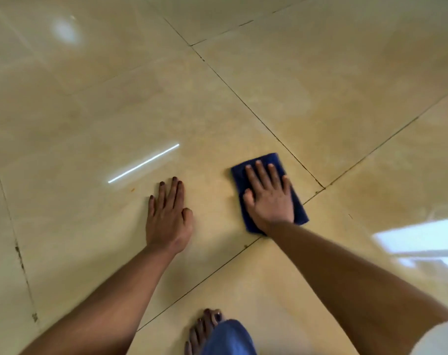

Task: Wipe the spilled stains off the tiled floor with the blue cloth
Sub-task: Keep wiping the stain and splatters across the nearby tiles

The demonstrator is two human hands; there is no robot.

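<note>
Blue cloth (269,190), folded into a pad, is pressed flat against the tiled floor (345,103) under the right hand (270,198), whose fingers are laid out straight on top of it. It lies on the large tile in front of the person, near the point where 4 tiles meet at the right. The left hand (167,216) is set palm-down on the bare tile just beside it, fingers straight and close together, and appears to be used as a prop for the body. A bare foot (205,329) is seen at the lower edge.

Wiping is judged to be under way rather than finished. A small orange speck (132,190) is left on the tile to the left of the left hand, beside a bright strip of reflected light (143,163), and dark grime is visible along the grout line (19,252) at the far left. Faint yellowish clouding can be made out across several tiles, though whether it is stain or the tile's own pattern cannot be told. The area around the cloth looks largely clean.
</note>
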